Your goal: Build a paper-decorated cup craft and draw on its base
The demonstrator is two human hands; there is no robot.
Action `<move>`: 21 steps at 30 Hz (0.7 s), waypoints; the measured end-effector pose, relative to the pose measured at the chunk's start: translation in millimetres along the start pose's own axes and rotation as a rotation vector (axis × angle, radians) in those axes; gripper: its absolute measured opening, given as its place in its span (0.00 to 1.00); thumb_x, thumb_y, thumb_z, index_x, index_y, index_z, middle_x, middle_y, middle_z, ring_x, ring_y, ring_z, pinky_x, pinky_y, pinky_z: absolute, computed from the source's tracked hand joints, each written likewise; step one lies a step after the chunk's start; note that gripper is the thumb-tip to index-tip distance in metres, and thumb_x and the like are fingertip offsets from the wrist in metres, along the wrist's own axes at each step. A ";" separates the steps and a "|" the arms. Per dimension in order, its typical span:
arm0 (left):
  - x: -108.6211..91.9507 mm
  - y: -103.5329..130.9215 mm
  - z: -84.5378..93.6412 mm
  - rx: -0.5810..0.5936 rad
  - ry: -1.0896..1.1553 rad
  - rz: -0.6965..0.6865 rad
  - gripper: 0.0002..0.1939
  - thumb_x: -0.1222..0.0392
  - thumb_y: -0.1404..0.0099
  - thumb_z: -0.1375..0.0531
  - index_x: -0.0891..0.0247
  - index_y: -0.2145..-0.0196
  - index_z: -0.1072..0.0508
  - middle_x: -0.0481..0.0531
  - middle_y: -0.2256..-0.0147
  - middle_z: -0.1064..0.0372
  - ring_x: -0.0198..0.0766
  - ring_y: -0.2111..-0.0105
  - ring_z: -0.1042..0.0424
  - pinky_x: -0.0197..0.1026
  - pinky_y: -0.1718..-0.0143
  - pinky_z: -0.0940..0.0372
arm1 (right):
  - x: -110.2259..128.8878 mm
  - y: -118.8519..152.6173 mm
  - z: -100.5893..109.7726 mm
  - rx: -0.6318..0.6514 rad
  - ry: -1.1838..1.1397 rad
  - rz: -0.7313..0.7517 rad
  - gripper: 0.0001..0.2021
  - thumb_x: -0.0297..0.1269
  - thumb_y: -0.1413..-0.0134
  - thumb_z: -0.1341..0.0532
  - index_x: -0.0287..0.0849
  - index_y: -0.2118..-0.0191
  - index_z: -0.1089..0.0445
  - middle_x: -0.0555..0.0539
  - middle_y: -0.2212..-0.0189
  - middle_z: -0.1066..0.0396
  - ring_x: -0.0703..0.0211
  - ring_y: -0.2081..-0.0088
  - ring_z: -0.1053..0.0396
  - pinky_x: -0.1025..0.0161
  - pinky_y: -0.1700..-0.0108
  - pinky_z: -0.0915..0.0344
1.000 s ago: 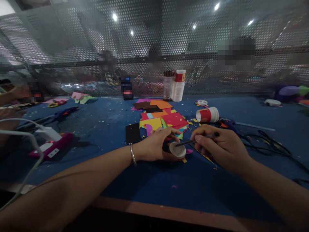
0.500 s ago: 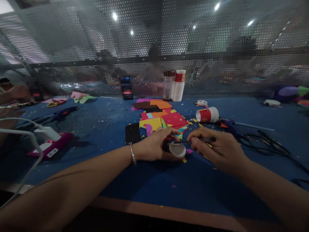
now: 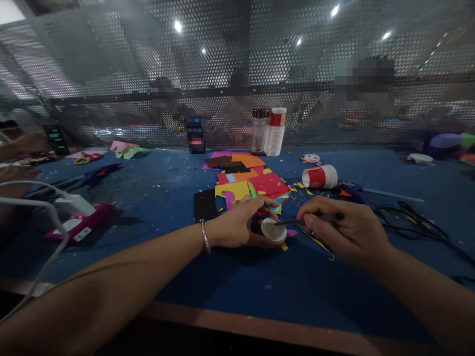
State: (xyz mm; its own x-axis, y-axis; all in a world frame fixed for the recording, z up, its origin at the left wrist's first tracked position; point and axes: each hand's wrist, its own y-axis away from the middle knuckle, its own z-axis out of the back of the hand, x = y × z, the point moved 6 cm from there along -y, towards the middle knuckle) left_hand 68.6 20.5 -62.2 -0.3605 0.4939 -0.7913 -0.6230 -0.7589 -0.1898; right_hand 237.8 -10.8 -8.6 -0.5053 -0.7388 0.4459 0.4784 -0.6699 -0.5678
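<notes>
My left hand (image 3: pixel 239 222), with a bracelet at the wrist, is wrapped round a small paper cup (image 3: pixel 273 231) near the table's middle. The cup's white round end faces me and bears a thin drawn circle. My right hand (image 3: pixel 341 227) pinches a dark pen (image 3: pixel 322 218), whose tip meets the white round face. Just beyond my left hand lie a black card (image 3: pixel 205 204) and a pile of coloured paper (image 3: pixel 269 183). A red and white cup (image 3: pixel 319 177) rests on its side behind my right hand.
A glass jar (image 3: pixel 259 131) and a stack of cups (image 3: pixel 275 132) stand at the back. On the left are a magenta power strip (image 3: pixel 83 223) and a co-worker's hands (image 3: pixel 27 143). A glue gun (image 3: pixel 352 191) with a black cable (image 3: pixel 419 222) lies right.
The pen tip has moved from the near-top edge of the white face towards its middle. My right hand has shifted slightly right; my left hand keeps its hold on the cup.
</notes>
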 end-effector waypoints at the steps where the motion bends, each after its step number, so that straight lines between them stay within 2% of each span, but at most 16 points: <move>1: 0.0 0.1 -0.1 -0.001 -0.005 0.001 0.36 0.56 0.49 0.27 0.58 0.45 0.36 0.57 0.49 0.29 0.51 0.48 0.32 0.56 0.44 0.40 | -0.1 0.0 0.2 -0.001 0.000 0.000 0.09 0.33 0.40 0.44 0.44 0.70 0.29 0.52 0.79 0.29 0.65 0.79 0.34 0.65 0.75 0.41; 16: 0.8 0.3 -0.2 -0.008 -0.018 0.000 0.37 0.55 0.49 0.27 0.58 0.44 0.36 0.57 0.50 0.30 0.50 0.51 0.31 0.53 0.50 0.36 | 4.0 -2.0 -3.1 0.009 0.127 0.070 0.09 0.35 0.40 0.45 0.46 0.69 0.29 0.49 0.76 0.26 0.61 0.76 0.31 0.63 0.72 0.38; 21: -1.0 0.5 -0.6 -0.008 -0.014 -0.023 0.35 0.56 0.48 0.27 0.58 0.45 0.35 0.57 0.50 0.29 0.50 0.50 0.31 0.54 0.48 0.37 | 8.0 -1.6 1.8 -0.009 0.093 0.059 0.09 0.33 0.42 0.45 0.45 0.70 0.30 0.51 0.79 0.29 0.62 0.78 0.33 0.64 0.73 0.39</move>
State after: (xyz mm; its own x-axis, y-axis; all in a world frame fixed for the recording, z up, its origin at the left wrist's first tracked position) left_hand 69.1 19.3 -61.8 -0.3560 0.5174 -0.7782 -0.6260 -0.7503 -0.2125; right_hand 234.3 -15.8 -2.9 -0.5409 -0.7667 0.3458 0.5029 -0.6243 -0.5978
